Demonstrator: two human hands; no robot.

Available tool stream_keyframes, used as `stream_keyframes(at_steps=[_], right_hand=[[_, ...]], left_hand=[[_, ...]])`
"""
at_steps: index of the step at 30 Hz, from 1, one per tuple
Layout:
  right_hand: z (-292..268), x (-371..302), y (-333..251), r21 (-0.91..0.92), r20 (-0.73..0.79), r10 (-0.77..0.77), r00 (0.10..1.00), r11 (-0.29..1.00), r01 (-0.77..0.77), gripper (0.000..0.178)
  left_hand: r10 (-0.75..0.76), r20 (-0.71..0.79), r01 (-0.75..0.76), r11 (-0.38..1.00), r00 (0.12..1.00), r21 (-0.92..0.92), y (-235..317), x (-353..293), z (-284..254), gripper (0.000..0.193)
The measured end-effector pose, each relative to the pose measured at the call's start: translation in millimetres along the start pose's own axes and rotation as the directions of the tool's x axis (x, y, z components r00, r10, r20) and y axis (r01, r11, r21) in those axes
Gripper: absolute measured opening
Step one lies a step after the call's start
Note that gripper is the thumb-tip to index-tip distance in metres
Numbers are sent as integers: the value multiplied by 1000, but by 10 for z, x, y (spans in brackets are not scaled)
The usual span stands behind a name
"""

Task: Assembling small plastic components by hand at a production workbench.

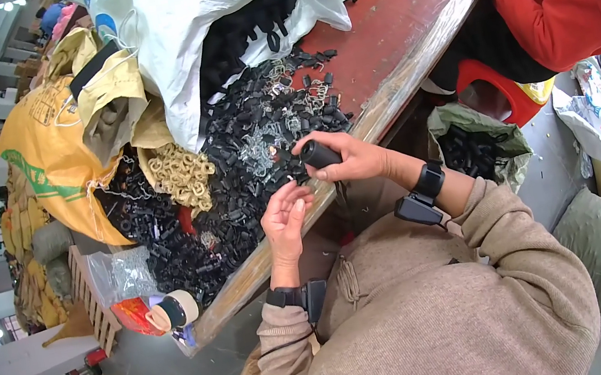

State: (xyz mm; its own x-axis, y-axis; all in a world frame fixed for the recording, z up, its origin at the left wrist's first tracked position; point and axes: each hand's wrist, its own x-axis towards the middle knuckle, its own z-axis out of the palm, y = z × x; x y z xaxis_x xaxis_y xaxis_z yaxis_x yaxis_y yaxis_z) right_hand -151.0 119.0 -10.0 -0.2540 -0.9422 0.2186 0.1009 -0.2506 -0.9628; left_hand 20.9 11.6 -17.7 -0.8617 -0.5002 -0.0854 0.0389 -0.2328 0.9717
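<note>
In my right hand [355, 158] is a short black cylindrical part [320, 154], gripped between thumb and fingers just over the table's front edge. My left hand [286, 221] is beside it, palm turned up, its fingers loosely bent and apart. I cannot make out anything held in it. Beyond both hands spreads a heap of small black parts [237, 190]. Silvery metal clips [259, 151] lie among them. To the left of the clips is a pile of cream-coloured rings [183, 177], spilling from a paper sack.
A big white sack [168, 35] of black parts and a yellow sack [44, 151] stand on the red table [379, 39]. A mug [178, 310] sits at the left corner. At right, a person in red [556, 2] works beside a green sack [502, 130].
</note>
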Motion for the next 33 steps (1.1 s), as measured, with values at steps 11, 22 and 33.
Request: stream_keyframes(at_steps=[11,22,33], right_hand=[[-82,52,-63,8,105,104,989,994,-105,43],[-260,-84,-204,43,103,134,986,989,-139,45],[-1133,-1737,-128,-185,-308,629,714,696,-694,37]], left_hand=[[-42,-4,42,998,999,39,68,10,5,38],[-34,-17,35,997,999,64,78,-1,29,36],[3,-14,-3,1000,1000,-12,54,-27,-5,34]])
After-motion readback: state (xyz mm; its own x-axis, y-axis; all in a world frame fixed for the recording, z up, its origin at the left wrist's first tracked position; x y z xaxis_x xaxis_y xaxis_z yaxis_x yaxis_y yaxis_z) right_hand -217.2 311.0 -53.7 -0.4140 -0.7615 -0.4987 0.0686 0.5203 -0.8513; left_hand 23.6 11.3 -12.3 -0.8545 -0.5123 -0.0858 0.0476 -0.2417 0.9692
